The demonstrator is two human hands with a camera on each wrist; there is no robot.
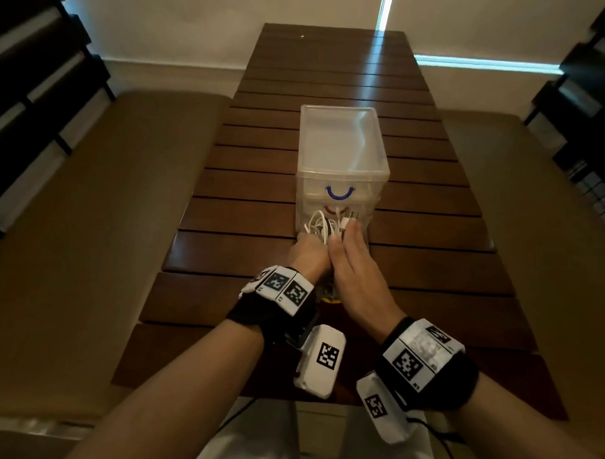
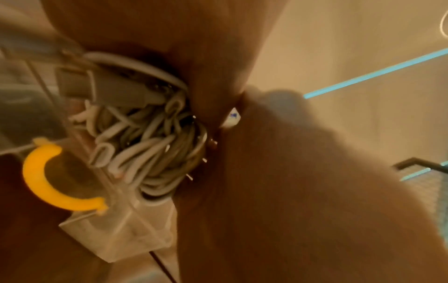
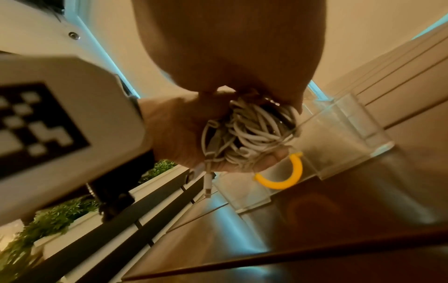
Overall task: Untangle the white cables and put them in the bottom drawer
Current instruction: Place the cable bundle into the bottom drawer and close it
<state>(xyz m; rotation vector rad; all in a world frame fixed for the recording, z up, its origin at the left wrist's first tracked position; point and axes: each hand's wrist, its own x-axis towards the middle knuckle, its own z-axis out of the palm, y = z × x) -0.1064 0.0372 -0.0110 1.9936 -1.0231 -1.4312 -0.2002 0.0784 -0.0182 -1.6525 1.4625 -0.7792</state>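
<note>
A clear three-drawer unit [image 1: 342, 169] stands mid-table, with a blue handle [image 1: 340, 193] on top and a red handle below it. Its bottom drawer [image 3: 339, 137], with the yellow handle [image 3: 290, 176], is pulled out towards me. A coiled bundle of white cables [image 1: 323, 225] sits at the drawer's open top, partly below the rim. My left hand [image 1: 309, 253] cups and grips the bundle from the left. My right hand [image 1: 351, 251] lies over it, fingers fairly straight, pressing down. The right wrist view shows a connector [image 3: 208, 183] dangling from the bundle outside the drawer front.
The dark slatted wooden table [image 1: 430, 261] runs away from me to a pale wall. Beige cushioned benches [image 1: 106, 222] flank both sides, with dark shelving [image 1: 32, 82] beyond. A planter with green plants [image 3: 55, 220] shows in the right wrist view.
</note>
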